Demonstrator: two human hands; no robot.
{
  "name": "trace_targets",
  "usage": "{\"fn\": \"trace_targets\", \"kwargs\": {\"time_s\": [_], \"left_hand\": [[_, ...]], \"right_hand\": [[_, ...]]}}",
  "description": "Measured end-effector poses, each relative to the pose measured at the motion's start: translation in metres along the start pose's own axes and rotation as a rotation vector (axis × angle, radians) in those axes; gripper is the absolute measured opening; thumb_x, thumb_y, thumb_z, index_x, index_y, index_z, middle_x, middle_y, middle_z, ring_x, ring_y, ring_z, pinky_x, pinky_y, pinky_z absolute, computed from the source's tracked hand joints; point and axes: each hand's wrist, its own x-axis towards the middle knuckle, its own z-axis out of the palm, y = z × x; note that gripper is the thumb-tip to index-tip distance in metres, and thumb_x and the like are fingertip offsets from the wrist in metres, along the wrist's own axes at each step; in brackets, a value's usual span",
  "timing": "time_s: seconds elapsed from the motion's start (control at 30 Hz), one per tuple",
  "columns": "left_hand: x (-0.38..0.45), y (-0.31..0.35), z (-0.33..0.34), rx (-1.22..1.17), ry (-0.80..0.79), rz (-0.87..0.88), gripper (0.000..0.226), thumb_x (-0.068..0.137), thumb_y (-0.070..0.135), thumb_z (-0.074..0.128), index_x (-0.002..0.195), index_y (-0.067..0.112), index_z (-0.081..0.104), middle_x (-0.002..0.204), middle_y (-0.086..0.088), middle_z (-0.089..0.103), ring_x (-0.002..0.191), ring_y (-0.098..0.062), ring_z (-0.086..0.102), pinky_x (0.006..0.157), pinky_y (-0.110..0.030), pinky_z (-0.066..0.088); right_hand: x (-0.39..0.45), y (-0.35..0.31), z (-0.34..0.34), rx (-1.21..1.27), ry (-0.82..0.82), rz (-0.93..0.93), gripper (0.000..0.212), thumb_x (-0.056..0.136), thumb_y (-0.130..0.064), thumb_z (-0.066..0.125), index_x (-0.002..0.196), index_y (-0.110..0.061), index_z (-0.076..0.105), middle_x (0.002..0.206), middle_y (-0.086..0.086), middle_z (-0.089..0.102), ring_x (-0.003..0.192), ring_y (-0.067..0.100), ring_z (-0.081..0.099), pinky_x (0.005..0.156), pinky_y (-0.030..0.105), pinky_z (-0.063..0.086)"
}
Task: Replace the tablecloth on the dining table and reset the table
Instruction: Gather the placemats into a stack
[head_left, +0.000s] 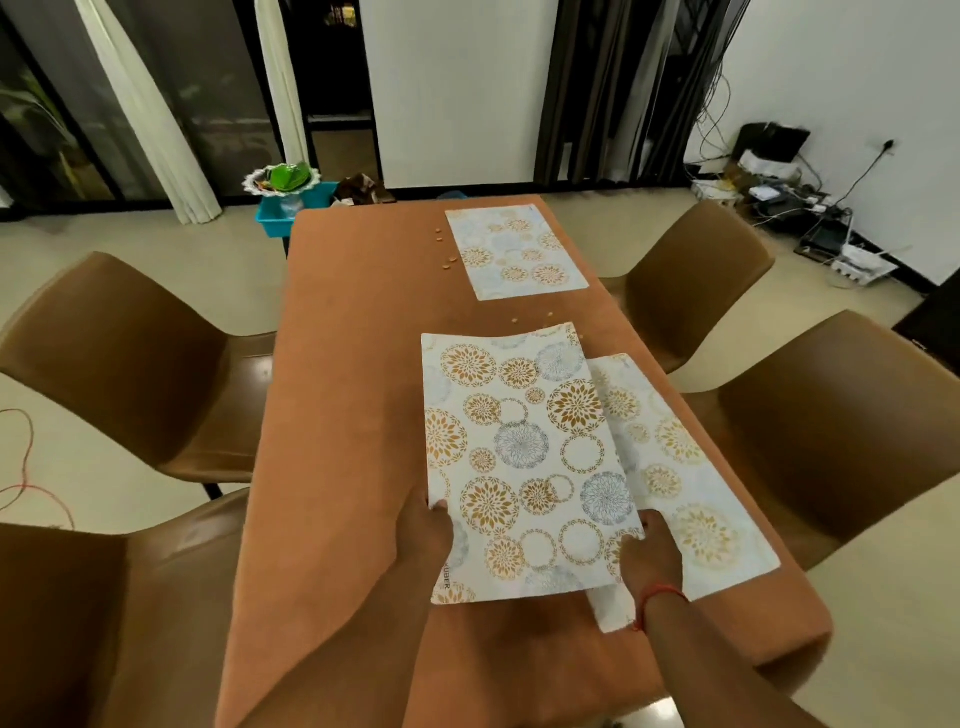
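Both hands hold one flowery placemat (524, 462) over the orange tablecloth (343, 415) on the table. The left hand (423, 535) and right hand (649, 556) each pinch a near corner. Another placemat (691, 483) lies under it.

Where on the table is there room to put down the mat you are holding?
The held mat could go on the left half of the orange tablecloth, bare from the far edge to the left hand. The right side is crowded: near mat, far mat, small crumbs.
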Motion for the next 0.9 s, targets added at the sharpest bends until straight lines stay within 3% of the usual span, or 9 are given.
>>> {"fn": "trace_targets", "kwargs": {"time_s": [0.1, 0.23, 0.37, 0.43, 0.5, 0.6, 0.67, 0.77, 0.9], "left_hand": [[-0.014, 0.012, 0.052, 0.028, 0.006, -0.016, 0.035, 0.101, 0.009, 0.05, 0.136, 0.005, 0.052, 0.133, -0.011, 0.059, 0.123, -0.03, 0.054, 0.107, -0.038, 0.042], [-0.034, 0.017, 0.13, 0.057, -0.04, -0.084, 0.037, 0.101, 0.011, 0.051, 0.137, 0.006, 0.053, 0.134, -0.011, 0.06, 0.12, -0.029, 0.057, 0.105, -0.038, 0.044], [-0.04, 0.018, 0.173, 0.173, -0.067, -0.166, 0.034, 0.098, 0.012, 0.052, 0.131, 0.008, 0.057, 0.126, -0.01, 0.065, 0.112, -0.029, 0.062, 0.097, -0.039, 0.051], [-0.046, 0.022, 0.182, 0.22, -0.049, -0.172, 0.029, 0.097, 0.009, 0.05, 0.124, 0.006, 0.061, 0.121, -0.011, 0.067, 0.106, -0.028, 0.063, 0.091, -0.035, 0.052], [-0.048, 0.026, 0.19, 0.286, -0.023, -0.178, 0.022, 0.095, 0.005, 0.05, 0.113, 0.005, 0.063, 0.114, -0.012, 0.068, 0.097, -0.026, 0.064, 0.081, -0.031, 0.051], [-0.046, 0.027, 0.197, 0.41, -0.01, -0.185, 0.02, 0.093, 0.001, 0.05, 0.106, 0.004, 0.064, 0.108, -0.013, 0.069, 0.091, -0.024, 0.065, 0.081, -0.031, 0.054], [-0.046, 0.025, 0.204, 0.483, 0.015, -0.183, 0.017, 0.092, 0.002, 0.051, 0.101, 0.009, 0.063, 0.105, -0.011, 0.069, 0.093, -0.025, 0.066, 0.086, -0.034, 0.055], [-0.049, 0.024, 0.208, 0.492, 0.038, -0.194, 0.016, 0.092, 0.004, 0.052, 0.084, 0.016, 0.058, 0.091, -0.006, 0.066, 0.088, -0.022, 0.064, 0.077, -0.034, 0.056], [-0.059, 0.03, 0.215, 0.358, 0.05, -0.219, 0.014, 0.095, 0.002, 0.049, 0.102, 0.005, 0.062, 0.101, -0.006, 0.063, 0.093, -0.024, 0.061, 0.081, -0.03, 0.047]], "right_hand": [[0.045, 0.015, -0.04, -0.016, -0.032, -0.02, 0.042, 0.092, 0.005, 0.039, 0.122, -0.018, 0.057, 0.089, 0.0, 0.062, 0.071, 0.012, 0.056, 0.055, 0.026, 0.042], [0.109, 0.043, -0.094, -0.096, -0.093, -0.025, 0.045, 0.095, 0.003, 0.041, 0.135, -0.016, 0.049, 0.108, 0.011, 0.064, 0.071, 0.017, 0.055, 0.056, 0.027, 0.043], [0.144, 0.063, -0.127, -0.222, -0.153, -0.021, 0.038, 0.093, 0.002, 0.045, 0.125, -0.015, 0.053, 0.089, 0.01, 0.064, 0.064, 0.018, 0.06, 0.045, 0.023, 0.04], [0.155, 0.068, -0.133, -0.278, -0.184, -0.006, 0.037, 0.09, -0.002, 0.046, 0.124, -0.015, 0.055, 0.096, 0.008, 0.065, 0.075, 0.02, 0.064, 0.055, 0.026, 0.05], [0.164, 0.069, -0.137, -0.378, -0.167, -0.029, 0.039, 0.088, -0.008, 0.049, 0.124, -0.018, 0.056, 0.111, 0.006, 0.063, 0.094, 0.024, 0.063, 0.077, 0.035, 0.057], [0.167, 0.066, -0.138, -0.546, -0.128, -0.049, 0.042, 0.087, -0.015, 0.051, 0.128, -0.018, 0.055, 0.129, 0.007, 0.053, 0.116, 0.029, 0.052, 0.096, 0.041, 0.05], [0.167, 0.062, -0.141, -0.566, -0.137, -0.031, 0.042, 0.088, -0.017, 0.051, 0.13, -0.017, 0.053, 0.131, 0.008, 0.049, 0.118, 0.029, 0.05, 0.095, 0.04, 0.048], [0.175, 0.065, -0.143, -0.536, -0.163, -0.028, 0.042, 0.087, -0.022, 0.051, 0.129, -0.018, 0.054, 0.126, 0.007, 0.05, 0.113, 0.029, 0.053, 0.094, 0.041, 0.05], [0.185, 0.068, -0.151, -0.333, -0.212, -0.02, 0.036, 0.092, -0.022, 0.053, 0.125, -0.009, 0.054, 0.112, 0.009, 0.063, 0.093, 0.026, 0.062, 0.075, 0.035, 0.055]]}}
